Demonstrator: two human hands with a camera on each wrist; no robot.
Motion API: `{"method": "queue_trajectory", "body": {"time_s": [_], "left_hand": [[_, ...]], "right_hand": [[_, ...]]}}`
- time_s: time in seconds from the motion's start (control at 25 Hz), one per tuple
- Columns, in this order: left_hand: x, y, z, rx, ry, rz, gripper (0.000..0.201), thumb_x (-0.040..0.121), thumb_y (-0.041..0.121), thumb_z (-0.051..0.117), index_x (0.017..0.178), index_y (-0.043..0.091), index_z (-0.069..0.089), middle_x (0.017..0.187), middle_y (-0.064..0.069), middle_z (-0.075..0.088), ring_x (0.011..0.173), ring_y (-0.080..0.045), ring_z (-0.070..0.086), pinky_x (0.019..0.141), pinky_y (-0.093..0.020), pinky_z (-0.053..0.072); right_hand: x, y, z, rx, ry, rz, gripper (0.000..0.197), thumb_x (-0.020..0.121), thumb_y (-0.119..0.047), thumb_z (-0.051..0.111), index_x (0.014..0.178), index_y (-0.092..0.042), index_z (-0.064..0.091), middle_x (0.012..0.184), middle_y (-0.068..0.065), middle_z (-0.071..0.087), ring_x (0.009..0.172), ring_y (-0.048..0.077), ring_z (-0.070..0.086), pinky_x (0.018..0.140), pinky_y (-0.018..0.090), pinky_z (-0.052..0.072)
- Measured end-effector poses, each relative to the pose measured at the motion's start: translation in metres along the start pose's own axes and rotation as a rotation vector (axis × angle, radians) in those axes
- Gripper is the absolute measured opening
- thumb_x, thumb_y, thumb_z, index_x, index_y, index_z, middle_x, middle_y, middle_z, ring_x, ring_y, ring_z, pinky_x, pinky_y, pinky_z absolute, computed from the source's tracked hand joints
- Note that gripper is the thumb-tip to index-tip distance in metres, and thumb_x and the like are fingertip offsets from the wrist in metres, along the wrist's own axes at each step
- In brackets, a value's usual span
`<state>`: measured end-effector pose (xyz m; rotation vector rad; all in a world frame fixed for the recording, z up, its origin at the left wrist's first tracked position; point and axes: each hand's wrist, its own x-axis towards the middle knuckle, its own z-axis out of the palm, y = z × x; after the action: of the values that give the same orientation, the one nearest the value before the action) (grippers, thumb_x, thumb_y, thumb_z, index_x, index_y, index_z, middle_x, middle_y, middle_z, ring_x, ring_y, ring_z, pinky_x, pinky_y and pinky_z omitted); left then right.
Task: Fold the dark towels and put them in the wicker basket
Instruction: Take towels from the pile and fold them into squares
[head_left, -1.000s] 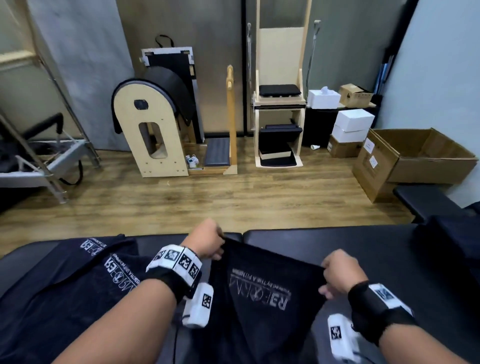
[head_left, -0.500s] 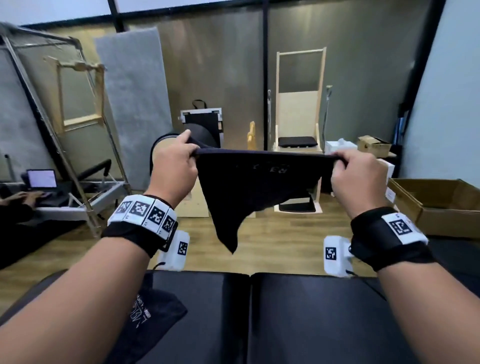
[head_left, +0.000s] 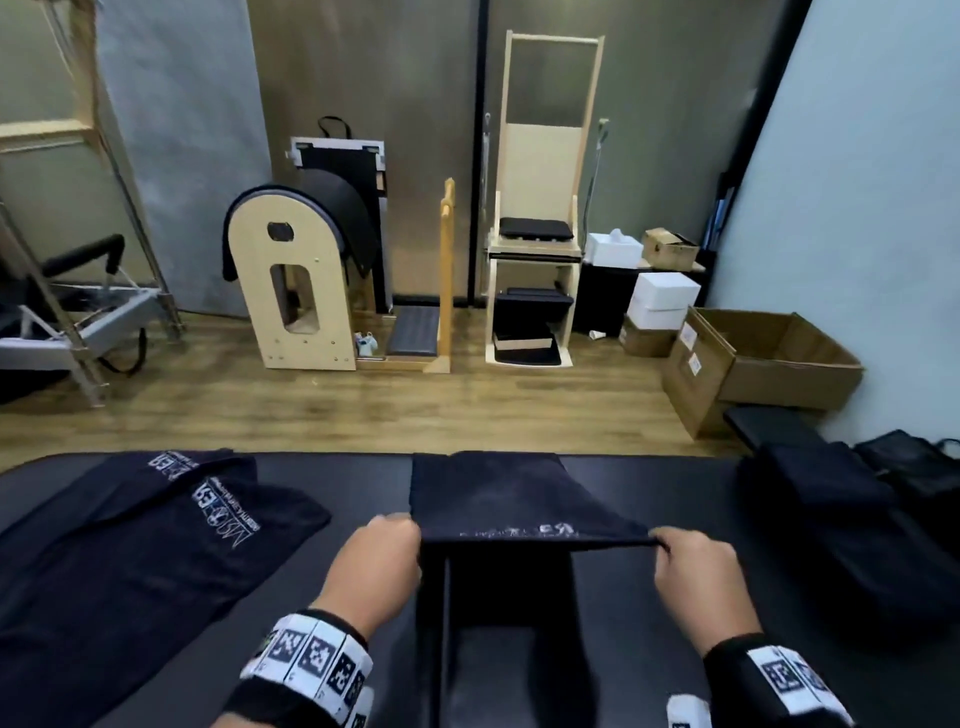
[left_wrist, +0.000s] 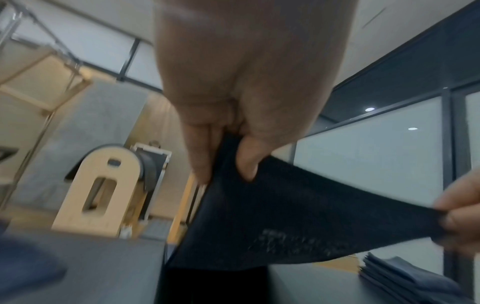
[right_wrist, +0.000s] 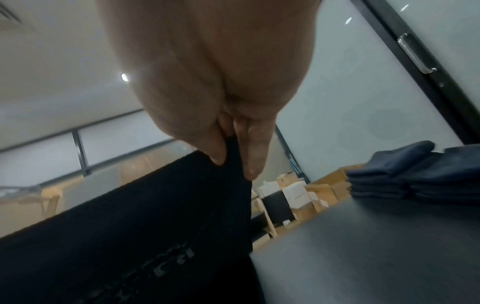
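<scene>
A dark towel (head_left: 498, 499) with faint white lettering is stretched between my two hands above the black padded table (head_left: 649, 597). Its far end lies on the table and its near edge is lifted. My left hand (head_left: 384, 551) pinches the near left corner, thumb against fingers (left_wrist: 228, 156) on the towel (left_wrist: 298, 222). My right hand (head_left: 691, 566) pinches the near right corner (right_wrist: 231, 156) of the towel (right_wrist: 130, 226). More dark towels (head_left: 156, 535) lie unfolded on the table's left. No wicker basket is in view.
A stack of folded dark towels (head_left: 831, 519) sits at the table's right, also seen as a pile (right_wrist: 415, 174) in the right wrist view. Beyond the table are wooden floor, an arched wooden exercise barrel (head_left: 301, 280), a wooden chair frame (head_left: 540, 218) and cardboard boxes (head_left: 769, 358).
The towel, held high in the air half a second ago, has come down; its far end now lies on the table while both hands still hold the near corners.
</scene>
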<state>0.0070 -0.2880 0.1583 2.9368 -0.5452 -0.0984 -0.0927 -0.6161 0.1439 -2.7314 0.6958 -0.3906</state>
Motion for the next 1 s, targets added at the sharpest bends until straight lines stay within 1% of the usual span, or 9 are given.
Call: {"method": "queue_trajectory", "body": {"time_s": [0.08, 0.2, 0.32, 0.44, 0.56, 0.64, 0.76, 0.84, 1.0], "left_hand": [[-0.026, 0.011, 0.019, 0.002, -0.179, -0.069, 0.012, 0.090, 0.012, 0.046, 0.096, 0.010, 0.056, 0.106, -0.015, 0.062, 0.100, -0.039, 0.063, 0.081, -0.041, 0.050], [-0.046, 0.019, 0.031, -0.072, -0.230, -0.112, 0.007, 0.091, 0.018, 0.049, 0.091, 0.013, 0.054, 0.105, -0.016, 0.062, 0.100, -0.040, 0.062, 0.082, -0.041, 0.052], [-0.063, 0.031, 0.032, -0.143, -0.257, -0.182, 0.007, 0.090, 0.021, 0.050, 0.084, 0.016, 0.051, 0.097, -0.013, 0.063, 0.096, -0.038, 0.063, 0.077, -0.036, 0.050], [-0.079, 0.049, 0.033, -0.140, -0.371, -0.240, 0.009, 0.087, 0.020, 0.053, 0.087, 0.016, 0.060, 0.098, -0.011, 0.067, 0.090, -0.032, 0.065, 0.075, -0.032, 0.049], [-0.097, 0.067, 0.033, -0.012, -0.586, -0.243, 0.018, 0.084, 0.020, 0.060, 0.097, 0.010, 0.068, 0.100, -0.010, 0.070, 0.097, -0.028, 0.068, 0.076, -0.031, 0.049], [-0.110, 0.079, 0.032, 0.050, -0.652, -0.240, 0.026, 0.085, 0.022, 0.064, 0.105, 0.006, 0.069, 0.105, -0.010, 0.070, 0.103, -0.027, 0.067, 0.078, -0.030, 0.047], [-0.116, 0.084, 0.036, 0.038, -0.632, -0.277, 0.027, 0.087, 0.025, 0.064, 0.106, 0.006, 0.068, 0.111, -0.010, 0.071, 0.103, -0.027, 0.067, 0.077, -0.028, 0.044], [-0.113, 0.084, 0.036, 0.009, -0.591, -0.303, 0.027, 0.087, 0.026, 0.065, 0.107, 0.008, 0.067, 0.114, -0.009, 0.070, 0.105, -0.026, 0.066, 0.080, -0.029, 0.046], [-0.082, 0.083, 0.032, -0.048, -0.470, -0.313, 0.029, 0.088, 0.028, 0.066, 0.111, 0.011, 0.064, 0.119, -0.010, 0.067, 0.109, -0.027, 0.064, 0.078, -0.027, 0.044]], "right_hand": [[-0.027, 0.025, 0.020, -0.073, -0.184, 0.052, 0.029, 0.086, -0.013, 0.052, 0.099, -0.026, 0.074, 0.095, 0.006, 0.076, 0.094, 0.034, 0.070, 0.079, 0.038, 0.057], [-0.050, 0.045, 0.030, -0.045, -0.309, 0.068, 0.028, 0.088, -0.016, 0.045, 0.098, -0.030, 0.068, 0.091, 0.003, 0.072, 0.089, 0.030, 0.069, 0.073, 0.035, 0.055], [-0.062, 0.057, 0.020, -0.056, -0.409, 0.034, 0.023, 0.089, -0.018, 0.043, 0.092, -0.027, 0.063, 0.085, 0.002, 0.066, 0.082, 0.030, 0.066, 0.071, 0.035, 0.055], [-0.072, 0.073, 0.003, -0.090, -0.560, -0.005, 0.021, 0.083, -0.019, 0.045, 0.088, -0.026, 0.064, 0.089, 0.002, 0.064, 0.082, 0.028, 0.066, 0.072, 0.034, 0.056], [-0.080, 0.085, -0.018, -0.112, -0.822, -0.046, 0.014, 0.080, -0.014, 0.050, 0.085, -0.021, 0.061, 0.088, 0.003, 0.068, 0.058, 0.019, 0.068, 0.058, 0.031, 0.058], [-0.084, 0.094, -0.025, -0.112, -0.950, -0.087, 0.012, 0.082, -0.011, 0.058, 0.093, -0.014, 0.064, 0.089, 0.010, 0.074, 0.052, 0.019, 0.069, 0.058, 0.035, 0.060], [-0.082, 0.104, -0.024, -0.067, -0.962, -0.109, 0.005, 0.084, -0.010, 0.061, 0.082, -0.015, 0.061, 0.078, 0.010, 0.072, 0.060, 0.026, 0.074, 0.058, 0.038, 0.060], [-0.074, 0.106, -0.020, -0.064, -0.896, -0.152, 0.008, 0.082, -0.012, 0.058, 0.076, -0.017, 0.058, 0.078, 0.005, 0.066, 0.060, 0.025, 0.074, 0.059, 0.038, 0.061], [-0.042, 0.107, -0.006, 0.009, -0.720, -0.175, 0.016, 0.086, -0.013, 0.052, 0.077, -0.013, 0.065, 0.076, 0.005, 0.063, 0.052, 0.019, 0.069, 0.054, 0.032, 0.060]]}}
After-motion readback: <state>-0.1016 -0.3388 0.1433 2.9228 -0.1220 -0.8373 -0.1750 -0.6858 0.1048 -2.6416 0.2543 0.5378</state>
